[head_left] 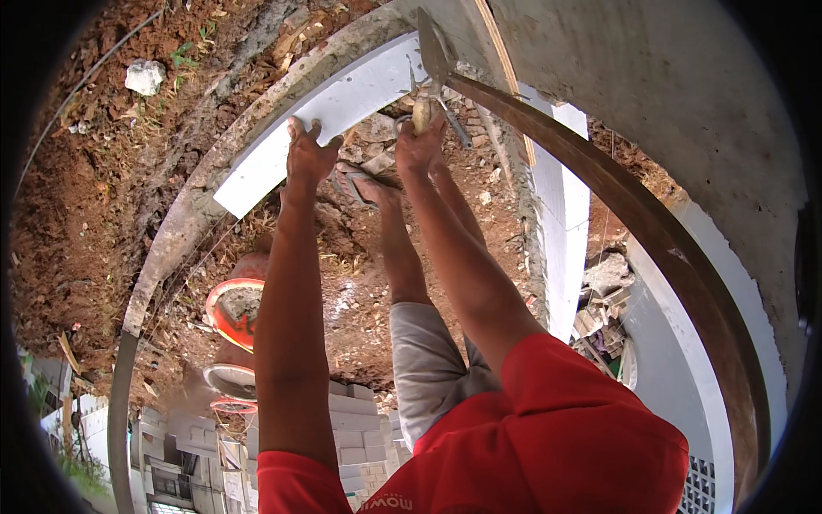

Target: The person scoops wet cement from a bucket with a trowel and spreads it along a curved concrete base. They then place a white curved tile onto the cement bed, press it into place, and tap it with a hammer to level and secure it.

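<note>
My left hand (310, 158) rests on the near edge of a row of white blocks (364, 81), its fingers spread and its thumb apart. These blocks lie along the top of a low curved concrete footing. My right hand (419, 152) is closed around the pale wooden handle of a trowel (421, 116). The trowel's pointed grey blade reaches away over the far right end of the block row. Part of the handle is hidden inside my fist.
A dark wooden beam (634, 188) slants down the right side, near a grey plastered wall (651, 68). More white blocks (561, 231) line the right. Orange-rimmed buckets (233, 315), one holding grey material, stand on the left. Rubble (377, 128) and red soil surround my sandalled foot (368, 187).
</note>
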`<state>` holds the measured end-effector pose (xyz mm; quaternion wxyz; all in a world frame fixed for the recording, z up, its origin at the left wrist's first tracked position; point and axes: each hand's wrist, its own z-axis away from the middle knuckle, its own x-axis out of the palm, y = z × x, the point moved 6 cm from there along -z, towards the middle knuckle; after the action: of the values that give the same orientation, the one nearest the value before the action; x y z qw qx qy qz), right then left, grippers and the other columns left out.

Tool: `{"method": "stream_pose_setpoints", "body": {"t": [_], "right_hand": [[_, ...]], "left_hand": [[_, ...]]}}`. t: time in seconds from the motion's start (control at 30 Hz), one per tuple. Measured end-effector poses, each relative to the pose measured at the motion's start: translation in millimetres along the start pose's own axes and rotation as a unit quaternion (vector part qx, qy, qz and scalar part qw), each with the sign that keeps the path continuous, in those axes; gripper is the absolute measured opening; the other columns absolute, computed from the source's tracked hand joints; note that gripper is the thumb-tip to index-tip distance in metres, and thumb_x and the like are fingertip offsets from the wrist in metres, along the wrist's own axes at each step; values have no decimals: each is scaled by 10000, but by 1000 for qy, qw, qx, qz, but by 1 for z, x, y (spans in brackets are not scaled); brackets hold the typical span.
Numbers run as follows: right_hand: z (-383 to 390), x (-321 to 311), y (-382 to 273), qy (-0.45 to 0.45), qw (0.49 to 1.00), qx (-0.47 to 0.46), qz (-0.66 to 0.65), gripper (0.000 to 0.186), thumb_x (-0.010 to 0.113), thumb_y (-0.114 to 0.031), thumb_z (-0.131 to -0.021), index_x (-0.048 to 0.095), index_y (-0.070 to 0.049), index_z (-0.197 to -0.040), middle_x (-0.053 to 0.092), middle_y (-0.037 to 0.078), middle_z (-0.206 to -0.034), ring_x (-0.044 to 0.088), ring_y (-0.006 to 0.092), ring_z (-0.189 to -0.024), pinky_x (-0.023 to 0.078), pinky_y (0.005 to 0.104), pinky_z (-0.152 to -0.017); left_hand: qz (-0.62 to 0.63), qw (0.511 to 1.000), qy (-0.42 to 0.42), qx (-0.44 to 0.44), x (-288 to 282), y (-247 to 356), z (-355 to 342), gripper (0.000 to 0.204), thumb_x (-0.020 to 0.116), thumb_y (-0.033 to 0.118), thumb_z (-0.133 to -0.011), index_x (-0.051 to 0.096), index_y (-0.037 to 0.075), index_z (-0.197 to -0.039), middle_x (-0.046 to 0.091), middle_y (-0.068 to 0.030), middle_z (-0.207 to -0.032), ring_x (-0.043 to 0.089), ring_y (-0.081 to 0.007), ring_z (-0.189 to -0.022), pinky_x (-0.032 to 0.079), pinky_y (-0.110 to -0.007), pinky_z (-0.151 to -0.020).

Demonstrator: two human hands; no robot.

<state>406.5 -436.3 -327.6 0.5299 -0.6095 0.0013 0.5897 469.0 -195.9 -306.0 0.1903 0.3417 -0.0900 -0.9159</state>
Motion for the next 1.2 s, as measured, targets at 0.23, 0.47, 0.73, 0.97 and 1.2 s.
{"method": "stream_pose_setpoints", "body": {"t": [0.23,0.47,0.73,0.97,1.2], "right_hand": [[-2,-28,-35,-42,996,53,64,661,633,-201,-857,444,53,-1437,560,338,-1249,623,522,-1098,513,617,-949],[44,-72,-65,-113,993,32,27,635,610,-156,-854,443,94,-1412,557,353,-1235,577,543,-1168,472,600,-1034],[61,-109,-113,-145,986,76,-40,701,546,-99,-894,343,144,-1520,435,402,-1407,504,543,-1292,404,576,-1130],[35,-94,-139,-140,986,82,-33,685,582,-84,-902,350,126,-1512,466,360,-1350,526,519,-1257,405,580,-1127],[7,-61,-127,-150,957,213,-130,645,613,-85,-921,348,93,-1481,517,317,-1290,628,424,-1082,546,512,-913]], "left_hand": [[-18,1000,-4,-15,4,-2,-1,810,711,560,-945,523,80,-1570,193,-318,-1724,258,-440,-1596,323,-450,-1266],[-5,1000,1,-18,2,3,-4,836,703,566,-950,509,37,-1568,194,-330,-1718,257,-459,-1592,313,-454,-1274],[22,993,103,52,-1,13,8,806,770,435,-924,497,59,-1583,202,-361,-1703,265,-486,-1582,312,-471,-1277],[32,993,105,38,19,33,1,919,819,422,-866,397,218,-1656,141,-398,-1699,211,-620,-1544,333,-541,-1256],[34,999,33,0,14,36,-11,932,796,483,-867,385,233,-1666,135,-396,-1703,189,-604,-1559,327,-518,-1261]]}}
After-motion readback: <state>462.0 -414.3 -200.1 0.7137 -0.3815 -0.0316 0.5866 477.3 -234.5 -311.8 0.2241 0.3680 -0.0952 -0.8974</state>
